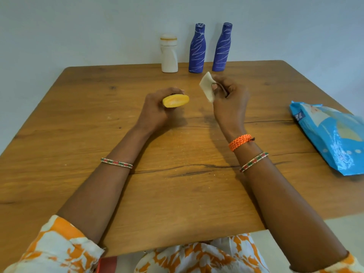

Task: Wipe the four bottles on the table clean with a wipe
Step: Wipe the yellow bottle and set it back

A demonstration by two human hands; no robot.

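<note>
The left hand [157, 109] is curled round a yellow bottle [175, 101], gripping it so that only its oval base shows, turned toward the camera; the rest of that bottle is hidden inside the fist, so how it is tilted cannot be told for sure. The right hand [229, 99] is raised a little off the wooden table [177, 194] and pinches a small pale wipe [206, 86] between thumb and fingertips; the wipe stands out to the left of that hand, toward the left hand, and does not touch the yellow bottle; a clear gap lies between the two.

Beyond both hands, at the far edge of the table, three bottles stand upright in a row: a white bottle [169, 54] just past the left hand, a blue bottle [197, 49] streaked with white lines between the two hands and farther off, and a second blue bottle [222, 48] of the same pattern just past the right hand; the three stand near one another but apart.

Well to the right of the right hand lies a blue wipe packet [331, 134], flat on the table near its right edge; an orange braided band [240, 142] circles the right wrist, and thin beaded bangles sit on both forearms.
</note>
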